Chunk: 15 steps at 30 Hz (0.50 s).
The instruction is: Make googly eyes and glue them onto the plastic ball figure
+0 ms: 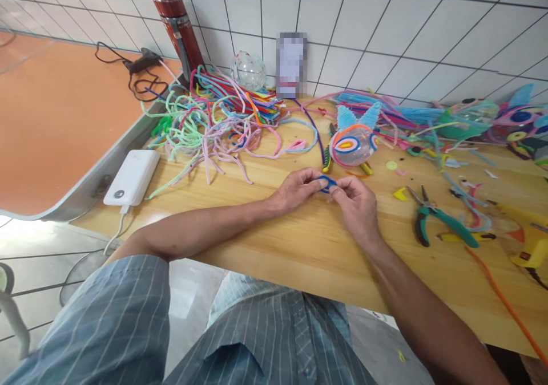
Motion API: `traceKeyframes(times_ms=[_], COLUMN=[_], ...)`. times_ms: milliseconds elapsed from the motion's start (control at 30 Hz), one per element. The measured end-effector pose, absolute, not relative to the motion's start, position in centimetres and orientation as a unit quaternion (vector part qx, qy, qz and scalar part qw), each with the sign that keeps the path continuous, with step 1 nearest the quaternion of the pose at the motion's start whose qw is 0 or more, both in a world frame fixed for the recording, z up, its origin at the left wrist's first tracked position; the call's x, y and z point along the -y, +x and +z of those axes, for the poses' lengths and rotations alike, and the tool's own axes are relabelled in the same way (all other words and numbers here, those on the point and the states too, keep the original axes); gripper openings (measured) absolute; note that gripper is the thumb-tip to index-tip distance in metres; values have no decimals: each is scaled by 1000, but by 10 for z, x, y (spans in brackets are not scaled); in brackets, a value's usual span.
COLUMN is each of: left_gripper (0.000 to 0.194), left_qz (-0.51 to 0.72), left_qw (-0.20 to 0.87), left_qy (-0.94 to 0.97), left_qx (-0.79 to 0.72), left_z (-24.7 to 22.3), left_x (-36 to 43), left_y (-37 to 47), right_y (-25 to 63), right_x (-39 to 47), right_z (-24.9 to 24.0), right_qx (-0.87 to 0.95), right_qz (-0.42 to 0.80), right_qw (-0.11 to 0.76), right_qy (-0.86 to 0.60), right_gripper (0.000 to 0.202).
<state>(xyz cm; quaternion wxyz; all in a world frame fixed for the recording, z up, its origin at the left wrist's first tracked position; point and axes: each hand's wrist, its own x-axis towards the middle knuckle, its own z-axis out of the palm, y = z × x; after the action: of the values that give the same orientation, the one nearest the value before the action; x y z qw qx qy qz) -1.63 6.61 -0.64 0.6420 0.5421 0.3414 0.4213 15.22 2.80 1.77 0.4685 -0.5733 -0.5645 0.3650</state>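
A dark blue pipe cleaner (327,183), bent into a small coil, is pinched between my two hands just above the wooden table (274,248). My left hand (300,188) grips its left side with thumb and forefinger. On its right side, my right hand (356,199) pinches it the same way. Right behind my hands sits a clear ball (353,148) decorated with light blue fuzzy ears and a ringed eye of white, yellow, orange and blue. Pliers with green and yellow handles (326,159) lie partly hidden by that ball.
Loose pipe cleaners (205,122) sprawl at the back left, beside a red thermos (177,31) and a clear speckled ball (248,70). A phone (291,65) leans on the tiled wall. A white power bank (132,177) lies left; teal-handled pliers (440,217) and a yellow glue gun (528,231) lie right.
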Motion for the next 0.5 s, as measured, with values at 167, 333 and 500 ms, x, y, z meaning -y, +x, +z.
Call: traceKeyframes(times_ms=[167, 333, 500], left_gripper=[50, 58, 51], left_qz=[400, 376, 340], left_qw=[736, 766, 690], left_qy=[446, 430, 570], left_qx=[-316, -296, -290], left_z=[-4, 1, 3], left_x=[-60, -66, -83], left_y=[-11, -15, -23], right_y=[152, 160, 166], right_x=[-31, -37, -37], right_z=[11, 9, 15], right_qx=[522, 516, 604], right_qz=[426, 467, 391], right_qw=[500, 480, 392], right_qy=[-544, -534, -573], right_gripper=[19, 19, 17])
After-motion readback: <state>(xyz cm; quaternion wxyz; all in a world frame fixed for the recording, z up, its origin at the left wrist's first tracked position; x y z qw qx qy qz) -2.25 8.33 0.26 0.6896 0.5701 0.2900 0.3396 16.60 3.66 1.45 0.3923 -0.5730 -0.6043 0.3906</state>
